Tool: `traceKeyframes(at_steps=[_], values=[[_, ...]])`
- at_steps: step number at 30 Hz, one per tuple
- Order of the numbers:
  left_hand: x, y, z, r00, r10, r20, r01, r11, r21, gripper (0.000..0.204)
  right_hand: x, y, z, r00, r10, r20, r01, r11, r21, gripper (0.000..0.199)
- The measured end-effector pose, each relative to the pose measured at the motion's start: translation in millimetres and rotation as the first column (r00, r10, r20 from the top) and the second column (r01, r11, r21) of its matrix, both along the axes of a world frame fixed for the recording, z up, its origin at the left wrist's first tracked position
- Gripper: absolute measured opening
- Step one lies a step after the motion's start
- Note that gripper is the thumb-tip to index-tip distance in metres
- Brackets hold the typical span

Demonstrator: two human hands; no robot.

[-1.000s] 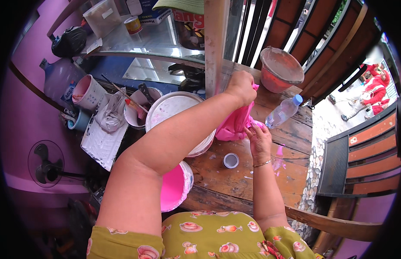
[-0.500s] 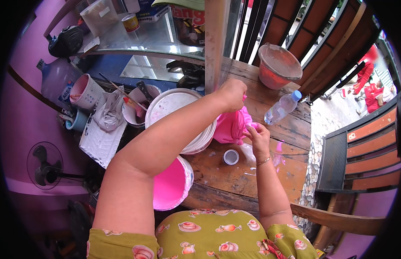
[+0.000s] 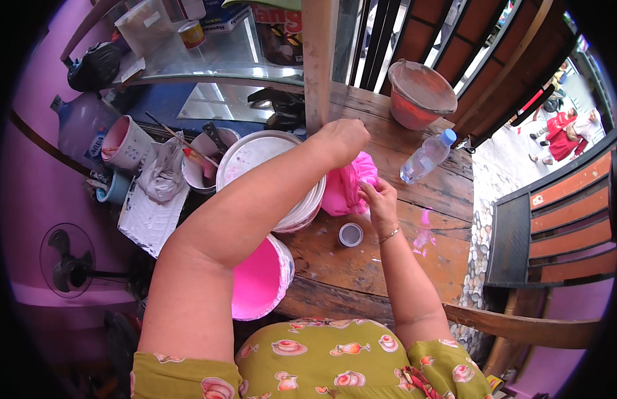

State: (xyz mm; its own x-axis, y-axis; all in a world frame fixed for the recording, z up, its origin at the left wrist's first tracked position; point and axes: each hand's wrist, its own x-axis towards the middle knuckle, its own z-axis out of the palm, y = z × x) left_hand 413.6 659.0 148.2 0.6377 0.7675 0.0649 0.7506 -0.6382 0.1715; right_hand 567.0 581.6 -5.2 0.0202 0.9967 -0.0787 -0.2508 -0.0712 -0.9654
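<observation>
A bunched pink plastic bag [image 3: 341, 191] lies on the wooden table, beside the white lidded bucket. The fingers of my right hand [image 3: 380, 201] pinch its gathered edge on the near right side. My left hand [image 3: 345, 141], its arm stretched across the lidded bucket, is curled closed just above the bag's far end. Its fingertips are turned away, so what they hold is hidden. A small round cup [image 3: 350, 235] stands on the table nearer to me. Below my left forearm is an open bucket of bright pink paint [image 3: 258, 282], partly covered by the arm.
The white lidded bucket [image 3: 255, 154] stands left of the bag. A water bottle [image 3: 428, 157] and a reddish bowl [image 3: 421, 96] are at the right. Paint pots with brushes [image 3: 205, 149] and a white tray [image 3: 147, 219] sit left. A wooden post [image 3: 316, 63] rises behind.
My left hand has lifted slightly away from the bag's far end. The right hand still pinches the bag, and the pale plastic strip below it no longer shows. The view has shifted a little.
</observation>
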Motion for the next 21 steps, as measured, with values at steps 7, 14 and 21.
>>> traceKeyframes(at_steps=[7, 14, 21], values=[[-2, 0, 3, 0.995, -0.069, -0.074, 0.076, 0.991, 0.106, 0.014, -18, 10, 3, 0.996, -0.076, -0.050, 0.071, 0.993, -0.091, 0.011], [-5, -7, -5, 0.991, -0.006, -0.131, 0.019, 0.995, 0.093, 0.013, 15, -11, 18, 1.000, -0.025, 0.006, 0.025, 0.996, -0.089, 0.015], [-8, -10, -5, 0.996, -0.019, -0.091, 0.025, 0.997, 0.068, 0.019, 34, -34, 35, 0.969, -0.079, 0.236, 0.060, 0.995, 0.086, 0.016]])
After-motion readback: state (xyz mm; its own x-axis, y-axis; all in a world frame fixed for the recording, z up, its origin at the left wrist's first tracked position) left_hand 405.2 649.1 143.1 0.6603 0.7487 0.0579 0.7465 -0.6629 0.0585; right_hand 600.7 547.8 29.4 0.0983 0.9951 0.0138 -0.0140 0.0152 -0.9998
